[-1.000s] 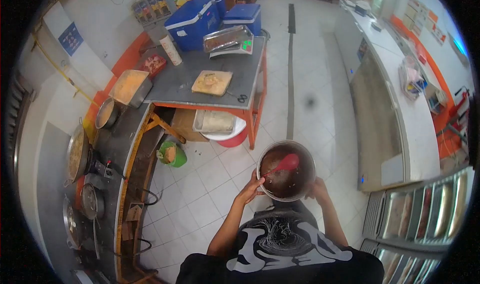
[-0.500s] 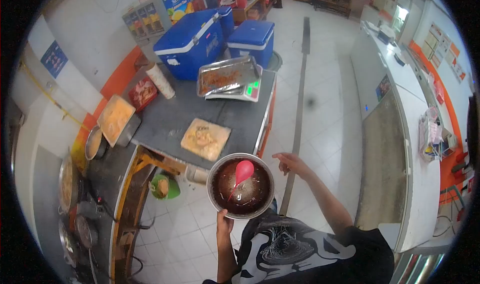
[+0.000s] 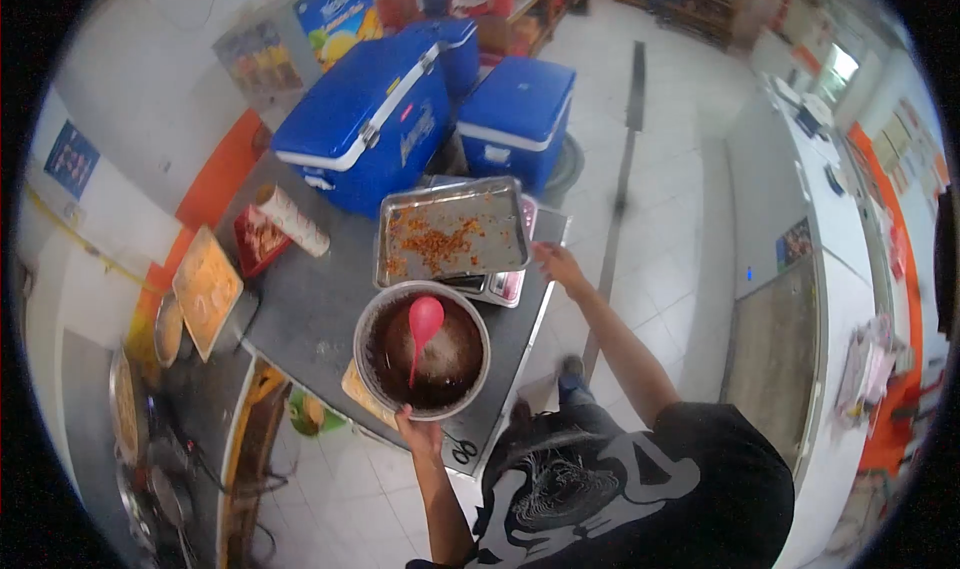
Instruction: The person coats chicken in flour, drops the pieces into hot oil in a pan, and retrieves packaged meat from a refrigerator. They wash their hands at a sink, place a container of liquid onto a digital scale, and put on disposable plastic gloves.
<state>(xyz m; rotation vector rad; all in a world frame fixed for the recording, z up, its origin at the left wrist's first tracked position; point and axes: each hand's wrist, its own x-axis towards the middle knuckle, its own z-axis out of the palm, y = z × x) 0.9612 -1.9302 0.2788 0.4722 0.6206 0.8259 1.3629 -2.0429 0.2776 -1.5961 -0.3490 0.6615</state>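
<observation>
Closest to the camera is a black T-shirt [image 3: 650,499] with a big pale graphic, no words I can make out. Left hand [image 3: 422,433] is clamped on the near rim of a round silver metal pot [image 3: 486,357], dark brown inside, with a pinkish-red plastic ladle [image 3: 425,321] in it. Black-handled scissors [image 3: 464,453] lie just beside that hand on the dark gray tabletop [image 3: 320,314].

Past the pot, a rectangular metal tray [image 3: 500,251] with orange-brown bits sits tilted on a white digital scale [image 3: 508,290]; its markings are too blurry to read. Right hand [image 3: 560,267] has its fingers out at the tray's right edge, can't tell if they're gripping it.

Farther back: two blue coolers [image 3: 365,109] with white trim, the bigger one with pale lettering I can't read, then a blue poster [image 3: 338,19] with yellow fruit and blurred white brand lettering.
</observation>
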